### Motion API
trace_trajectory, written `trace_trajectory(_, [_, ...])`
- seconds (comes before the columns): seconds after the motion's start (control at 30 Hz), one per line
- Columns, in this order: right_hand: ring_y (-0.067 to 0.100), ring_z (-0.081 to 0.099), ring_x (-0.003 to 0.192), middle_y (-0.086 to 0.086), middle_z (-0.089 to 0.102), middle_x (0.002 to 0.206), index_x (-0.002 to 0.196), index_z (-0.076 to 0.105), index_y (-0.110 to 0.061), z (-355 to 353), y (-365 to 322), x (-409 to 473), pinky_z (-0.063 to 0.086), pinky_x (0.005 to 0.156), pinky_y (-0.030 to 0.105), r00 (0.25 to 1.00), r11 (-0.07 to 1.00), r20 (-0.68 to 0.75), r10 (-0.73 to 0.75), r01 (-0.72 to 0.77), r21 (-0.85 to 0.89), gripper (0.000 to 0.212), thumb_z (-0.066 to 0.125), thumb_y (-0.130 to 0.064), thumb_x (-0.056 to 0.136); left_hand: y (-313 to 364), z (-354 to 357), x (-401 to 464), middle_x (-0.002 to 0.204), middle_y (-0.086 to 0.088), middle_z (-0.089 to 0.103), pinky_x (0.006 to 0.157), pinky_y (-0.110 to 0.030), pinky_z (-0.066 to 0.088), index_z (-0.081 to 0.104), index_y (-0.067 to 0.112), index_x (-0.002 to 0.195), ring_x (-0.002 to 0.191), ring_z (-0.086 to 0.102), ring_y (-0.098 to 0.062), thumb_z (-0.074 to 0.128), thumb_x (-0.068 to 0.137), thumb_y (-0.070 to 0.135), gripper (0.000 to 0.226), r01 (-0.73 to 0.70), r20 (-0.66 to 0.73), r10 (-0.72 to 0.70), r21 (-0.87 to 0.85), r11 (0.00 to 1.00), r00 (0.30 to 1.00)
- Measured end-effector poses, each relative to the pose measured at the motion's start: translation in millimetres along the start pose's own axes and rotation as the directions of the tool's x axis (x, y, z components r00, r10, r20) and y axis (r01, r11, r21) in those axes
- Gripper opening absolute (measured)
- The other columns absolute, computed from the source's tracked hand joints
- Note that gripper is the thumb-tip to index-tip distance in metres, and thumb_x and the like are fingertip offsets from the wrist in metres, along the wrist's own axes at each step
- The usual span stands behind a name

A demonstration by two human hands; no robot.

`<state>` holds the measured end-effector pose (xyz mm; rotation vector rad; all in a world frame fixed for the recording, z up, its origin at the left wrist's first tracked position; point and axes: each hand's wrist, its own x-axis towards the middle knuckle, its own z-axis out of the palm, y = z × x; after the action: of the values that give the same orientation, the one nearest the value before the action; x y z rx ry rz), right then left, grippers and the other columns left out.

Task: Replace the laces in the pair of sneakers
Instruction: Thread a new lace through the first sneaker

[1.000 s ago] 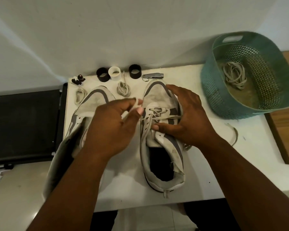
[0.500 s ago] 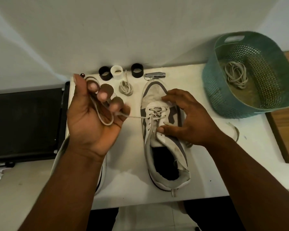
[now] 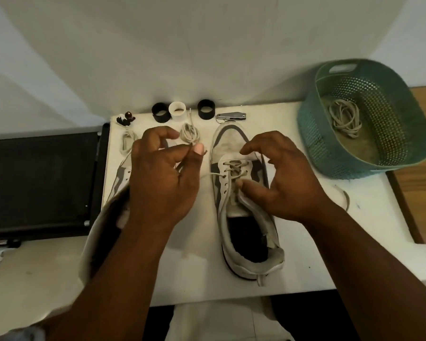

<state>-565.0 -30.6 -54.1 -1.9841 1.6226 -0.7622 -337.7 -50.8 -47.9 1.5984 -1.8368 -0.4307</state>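
While both forearms reach up from the bottom edge, the worn white-and-grey sneaker on the right [image 3: 241, 193] lies heel-near, toe-far on the white worktop [image 3: 202, 274], and it looks only partly laced: the pale cord lace [image 3: 231, 171] crosses just the far eyelets by the toe, the nearer eyelets bare. So the step in hand, I'd say, is threading this shoe, early on!

Right hand [image 3: 283, 178] sits over the shoe's outer side, thumb on the tongue edge, forefinger curled above the toe panel. It steadies the shoe and clamps nothing that I can make out. Left hand [image 3: 162, 175] floats between the two shoes, thumb and forefinger nipping a lace end, and a thin strand runs from it across to the eyelets.

Next move, as I read it: aim that tip at the next free eyelet on the near-left row, draw the slack through, keep the tongue flat.

Mostly hidden under the left forearm, the second white-and-grey sneaker [image 3: 119, 178] shows no lace that I can see. Beyond it, two small coils of pale lace [image 3: 190, 132] lie near the back edge, then two black rings and a white one [image 3: 177, 110], and a metal nail clipper [image 3: 230, 116]. Far right, the teal perforated plastic basket [image 3: 310, 134] holds a loose tangle of laces [image 3: 344, 116], probably the old ones.
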Motion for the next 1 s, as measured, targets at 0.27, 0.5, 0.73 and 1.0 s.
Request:
trace_trajectory(0.27, [0.014,0.063,0.067,-0.012,0.068,0.081,0.103,0.071,-0.022,-3,-31,-6,0.048,0.058,0.021,0.996,0.962,-0.085,0.021,0.003,0.273,0.022,0.080,-0.025,0.083,37,-6,3,0.064,-0.006,0.063,0.058,-0.030,0.051,0.076,0.006,0.087,0.058,0.057,-0.020,0.059,0.101,0.038,0.038,0.464,0.358,-0.296,-0.673,0.576,0.886])
trace_trajectory(0.5, [0.003,0.073,0.081,-0.013,0.076,0.090,0.110,0.060,-0.029,11,-44,-5,0.061,0.077,0.032,0.969,0.913,0.020,0.248,-0.241,0.330,0.047,0.087,-0.044,0.075,51,-5,1,0.113,-0.011,0.077,0.090,-0.037,0.061,0.068,0.017,0.126,0.108,0.074,-0.027,0.056,0.089,0.045,0.048,0.698,0.656,-0.252,-0.700,0.151,0.712])
trace_trajectory(0.73, [0.020,0.076,0.089,0.001,0.078,0.097,0.129,0.056,-0.021,6,-42,-3,0.061,0.085,0.047,0.966,0.746,0.058,0.251,-0.231,0.624,0.044,0.074,-0.012,0.090,57,-8,3,0.119,-0.005,0.076,0.098,-0.036,0.055,0.068,0.021,0.124,0.114,0.072,-0.018,0.057,0.085,0.048,0.048,0.662,0.606,-0.267,-0.701,0.267,0.749])
trace_trajectory(1.0, [0.007,0.074,0.079,-0.001,0.077,0.085,0.151,0.034,-0.027,12,-53,-8,0.053,0.076,0.022,0.992,0.817,0.015,0.122,-0.109,0.566,0.078,0.077,-0.011,0.088,60,-1,-1,0.115,-0.002,0.077,0.100,-0.040,0.055,0.077,0.022,0.108,0.116,0.070,-0.018,0.064,0.087,0.046,0.035,0.648,0.562,-0.340,-0.720,0.249,0.754])
